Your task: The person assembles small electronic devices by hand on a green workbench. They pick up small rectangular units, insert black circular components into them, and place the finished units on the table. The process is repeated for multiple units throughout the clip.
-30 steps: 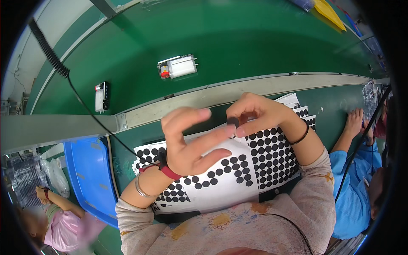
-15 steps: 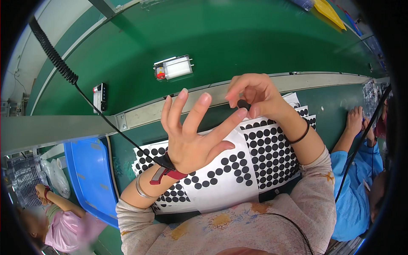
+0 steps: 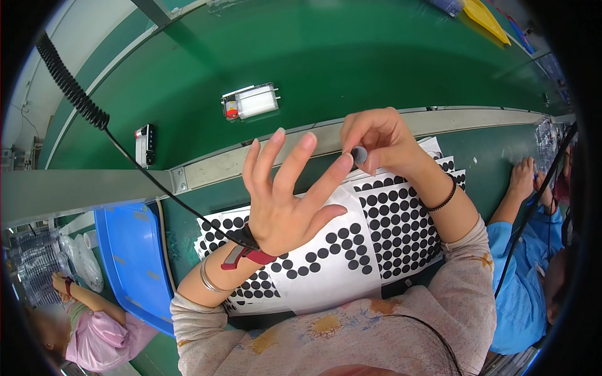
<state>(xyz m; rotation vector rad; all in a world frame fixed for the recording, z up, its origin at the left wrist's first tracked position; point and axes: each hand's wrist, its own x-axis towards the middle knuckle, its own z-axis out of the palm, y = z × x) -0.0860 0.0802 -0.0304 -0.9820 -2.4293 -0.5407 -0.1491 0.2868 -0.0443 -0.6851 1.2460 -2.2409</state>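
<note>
My left hand [image 3: 285, 194] is raised over the sheets, palm up, fingers spread and holding nothing. My right hand [image 3: 379, 141] pinches a small round black sticker [image 3: 359, 154] between thumb and fingers, right at the tip of my left index finger. Below both hands lie white sheets of black round stickers [image 3: 389, 232], some spots bare. A small white and clear device with a red end [image 3: 249, 102] rides on the green conveyor belt [image 3: 326, 56] beyond my hands.
A black device [image 3: 145, 143] lies on the belt at the left, under a black coiled cable [image 3: 69, 88]. A blue bin [image 3: 128, 257] stands at my left. One person in pink works at lower left, another in blue [image 3: 520, 276] at the right.
My left hand opened and spread its fingers. My right hand lifted off the sheet with a sticker and came up to the left fingertips. The white device moved left along the belt.
</note>
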